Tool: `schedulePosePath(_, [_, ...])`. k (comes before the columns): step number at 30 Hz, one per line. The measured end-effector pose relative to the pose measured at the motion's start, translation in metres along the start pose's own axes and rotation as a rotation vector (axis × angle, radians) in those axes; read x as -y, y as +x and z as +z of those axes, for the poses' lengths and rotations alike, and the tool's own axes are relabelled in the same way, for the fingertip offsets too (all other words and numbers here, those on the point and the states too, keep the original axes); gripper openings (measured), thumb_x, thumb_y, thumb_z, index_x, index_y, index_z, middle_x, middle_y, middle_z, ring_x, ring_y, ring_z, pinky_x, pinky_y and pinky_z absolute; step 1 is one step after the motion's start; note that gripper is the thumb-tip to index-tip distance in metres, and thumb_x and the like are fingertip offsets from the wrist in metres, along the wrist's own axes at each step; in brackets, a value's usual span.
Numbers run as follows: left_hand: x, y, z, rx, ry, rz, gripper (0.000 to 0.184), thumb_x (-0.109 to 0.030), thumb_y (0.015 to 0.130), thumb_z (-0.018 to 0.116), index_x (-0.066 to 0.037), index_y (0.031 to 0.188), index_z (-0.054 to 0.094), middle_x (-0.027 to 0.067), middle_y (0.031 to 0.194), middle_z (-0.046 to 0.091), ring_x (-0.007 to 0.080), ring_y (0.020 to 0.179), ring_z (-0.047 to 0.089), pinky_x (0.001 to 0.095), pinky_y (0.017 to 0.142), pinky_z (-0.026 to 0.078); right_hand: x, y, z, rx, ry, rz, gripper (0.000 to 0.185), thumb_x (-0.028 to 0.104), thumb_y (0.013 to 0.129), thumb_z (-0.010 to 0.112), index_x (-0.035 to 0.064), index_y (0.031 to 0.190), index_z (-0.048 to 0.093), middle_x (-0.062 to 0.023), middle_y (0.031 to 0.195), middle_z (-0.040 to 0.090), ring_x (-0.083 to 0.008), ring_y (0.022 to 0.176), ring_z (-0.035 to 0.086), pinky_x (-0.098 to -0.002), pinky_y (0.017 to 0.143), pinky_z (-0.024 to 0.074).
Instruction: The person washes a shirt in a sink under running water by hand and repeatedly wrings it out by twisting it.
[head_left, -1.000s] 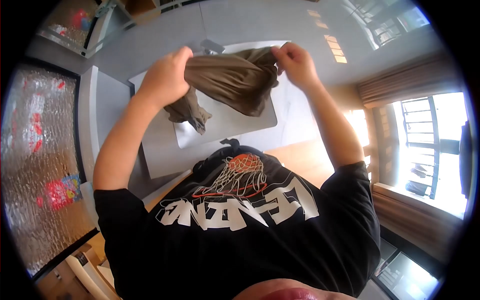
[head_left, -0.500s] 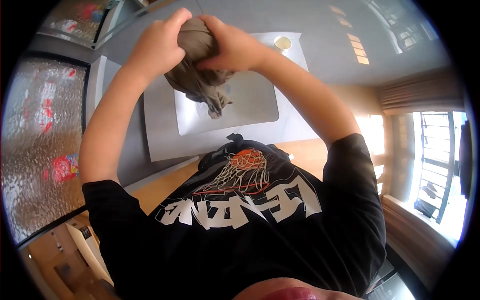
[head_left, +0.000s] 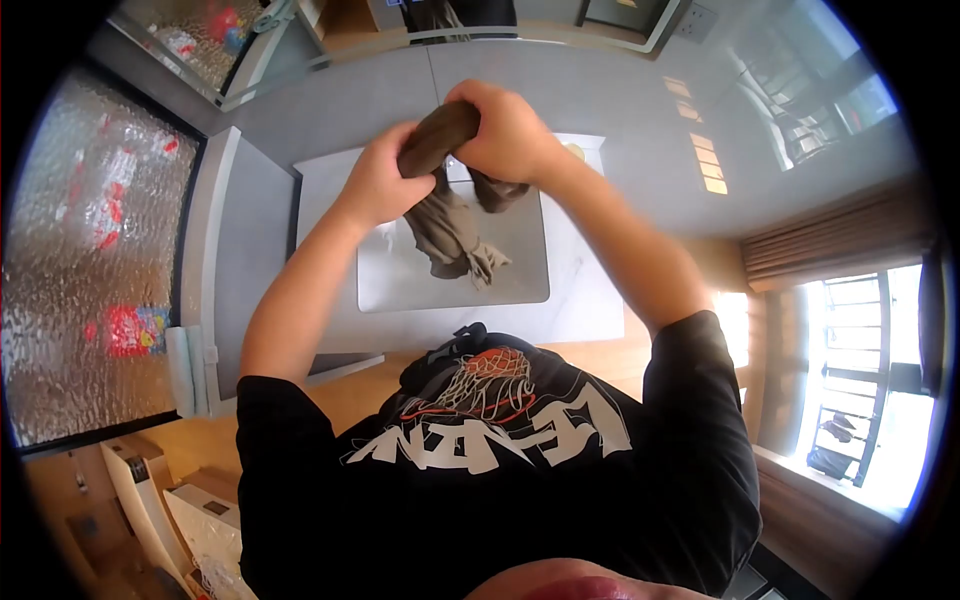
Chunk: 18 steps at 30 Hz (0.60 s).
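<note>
A brownish-grey cloth (head_left: 440,220), bunched and wet-looking, hangs over the white sink basin (head_left: 520,285). My left hand (head_left: 380,180) is closed round its left upper part. On the other side, my right hand (head_left: 505,130) grips the upper right of the same cloth. Between the two hands the cloth forms a thick roll, and loose ends dangle below it into the basin. Whether the cloth is a garment I cannot tell. Part of a faucet shows behind the cloth, mostly hidden.
A pale counter (head_left: 590,290) surrounds the basin. Behind my right wrist a cup (head_left: 575,150) is partly hidden. Textured glass (head_left: 90,260) stands at the left, with a grey cabinet panel (head_left: 250,230) beside it. A bright window (head_left: 860,370) is at the right.
The view has shifted, showing more of the wall above. The cloth has gone from an upright bundle to a slanted roll between my hands, with its ends hanging lower in the basin.
</note>
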<state>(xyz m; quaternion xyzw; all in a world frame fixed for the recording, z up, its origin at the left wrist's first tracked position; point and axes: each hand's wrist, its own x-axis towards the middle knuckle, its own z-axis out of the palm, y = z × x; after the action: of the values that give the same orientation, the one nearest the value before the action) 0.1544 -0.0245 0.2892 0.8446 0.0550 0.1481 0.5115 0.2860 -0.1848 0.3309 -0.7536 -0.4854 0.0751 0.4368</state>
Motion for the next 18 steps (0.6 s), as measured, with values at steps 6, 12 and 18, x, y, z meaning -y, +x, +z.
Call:
schedulePosePath(6, [-0.016,0.0,-0.024,0.249,-0.18,0.061,0.077,-0.014,0.067,0.088,-0.002,0.132,0.05,0.0103,0.126,0.059,0.0206,0.113,0.057,0.0353,0.099,0.047,0.051,0.007,0.022,0.26,-0.331,0.002,0.051,0.007,0.066,0.074,0.0045,0.114,0.059,-0.0199,0.099,0.068,-0.04,0.094,0.065,-0.0415,0.08,0.0536])
schedulePosePath(12, [-0.005,-0.02,-0.04,0.266,-0.011,0.104,0.043,0.004,0.067,0.058,0.0,0.11,0.061,0.0172,0.098,0.066,0.0321,0.097,0.065,0.0346,0.088,0.05,0.027,-0.027,0.013,0.233,0.056,-0.033,0.057,0.023,0.072,0.084,0.004,0.116,0.054,-0.012,0.111,0.068,-0.0288,0.108,0.064,-0.0399,0.088,0.0515])
schedulePosePath(18, [0.008,-0.017,-0.052,0.157,0.242,0.883,0.047,0.004,0.061,0.066,-0.006,0.107,0.062,0.0124,0.098,0.062,0.0332,0.082,0.061,0.039,0.073,0.049,-0.023,-0.057,0.047,0.316,1.258,0.9,0.106,0.088,0.077,0.045,0.0083,0.147,0.041,-0.0175,0.15,0.042,-0.0437,0.133,0.044,-0.067,0.101,0.0374])
